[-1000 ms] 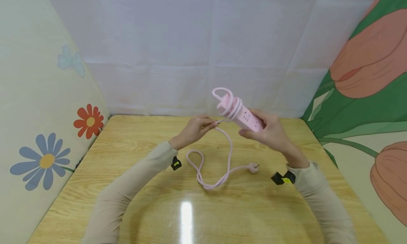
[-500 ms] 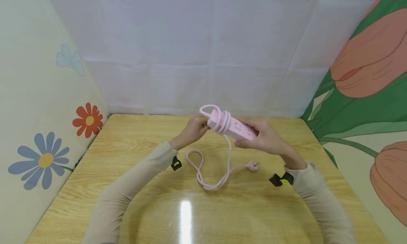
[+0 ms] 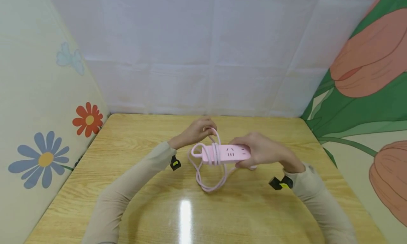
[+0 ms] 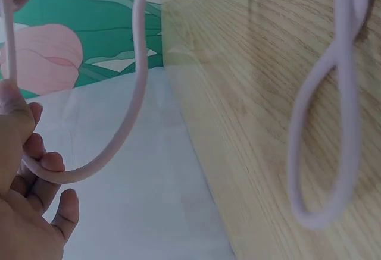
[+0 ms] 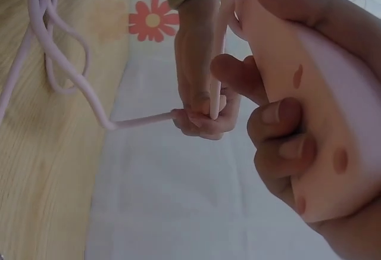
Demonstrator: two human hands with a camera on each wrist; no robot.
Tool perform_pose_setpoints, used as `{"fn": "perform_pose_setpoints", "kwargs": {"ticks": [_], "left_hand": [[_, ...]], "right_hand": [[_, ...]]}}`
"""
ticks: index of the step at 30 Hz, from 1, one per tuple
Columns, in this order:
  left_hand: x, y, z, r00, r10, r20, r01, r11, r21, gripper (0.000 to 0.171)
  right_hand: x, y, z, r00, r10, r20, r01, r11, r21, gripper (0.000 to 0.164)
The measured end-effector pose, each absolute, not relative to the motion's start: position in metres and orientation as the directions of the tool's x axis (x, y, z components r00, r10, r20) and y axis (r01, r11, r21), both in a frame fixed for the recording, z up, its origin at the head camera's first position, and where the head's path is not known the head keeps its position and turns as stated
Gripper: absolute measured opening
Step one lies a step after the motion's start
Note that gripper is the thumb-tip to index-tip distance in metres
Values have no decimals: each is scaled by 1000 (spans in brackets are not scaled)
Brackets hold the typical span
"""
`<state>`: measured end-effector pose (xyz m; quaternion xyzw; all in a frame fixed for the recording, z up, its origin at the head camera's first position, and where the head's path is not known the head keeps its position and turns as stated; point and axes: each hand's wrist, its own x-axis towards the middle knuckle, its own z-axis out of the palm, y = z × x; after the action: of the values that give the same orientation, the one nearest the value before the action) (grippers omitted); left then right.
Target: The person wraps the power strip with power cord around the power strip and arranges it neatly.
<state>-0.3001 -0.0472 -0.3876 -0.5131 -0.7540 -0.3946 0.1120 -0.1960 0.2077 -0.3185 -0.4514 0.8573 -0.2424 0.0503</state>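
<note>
A pink power strip (image 3: 233, 153) is held just above the table, its socket face toward the head camera. My right hand (image 3: 259, 150) grips its right end; in the right wrist view the fingers (image 5: 280, 117) curl round its underside. Several turns of the pink cord (image 3: 215, 154) wrap the strip's left end. My left hand (image 3: 198, 131) pinches the cord behind the strip, as the left wrist view shows with thumb and fingers (image 4: 18, 114) on it. Loose cord (image 3: 208, 190) loops on the table below. The plug (image 3: 253, 167) is mostly hidden behind my right hand.
Under everything lies a wooden table (image 3: 152, 208). A white cloth (image 3: 178, 53) hangs along its back edge. Panels with printed flowers (image 3: 46, 160) stand at the left and right sides.
My right hand has lowered the power strip and turned it from slanted to level, bringing it toward me. The left hand stays near the same spot with the cord, now behind the strip.
</note>
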Motion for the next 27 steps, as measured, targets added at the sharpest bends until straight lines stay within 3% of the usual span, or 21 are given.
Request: {"fn": "perform_pose_setpoints", "kwargs": {"ticks": [9,14,21,27], "left_hand": [[-299,-52,-387,-546,705,453,770,208,603,7],[-298,-53,-383,-598,648,472,760,271,590,11],[-291,-43,-371,-612,634,472,768,337,545,19],[-286,-39,-367,-640,602,477,746,340,572,13]], "right_hand": [[-202,207,-339,-586,-807,74,-764,520,-383,42],[-207,206,-348,-633,-772,62,-739,578,-345,45],[-211,194,-357,-693,-718,60,-712,671,-206,38],[-218,195,-367,-774,-624,108,-633,764,-123,41]]}}
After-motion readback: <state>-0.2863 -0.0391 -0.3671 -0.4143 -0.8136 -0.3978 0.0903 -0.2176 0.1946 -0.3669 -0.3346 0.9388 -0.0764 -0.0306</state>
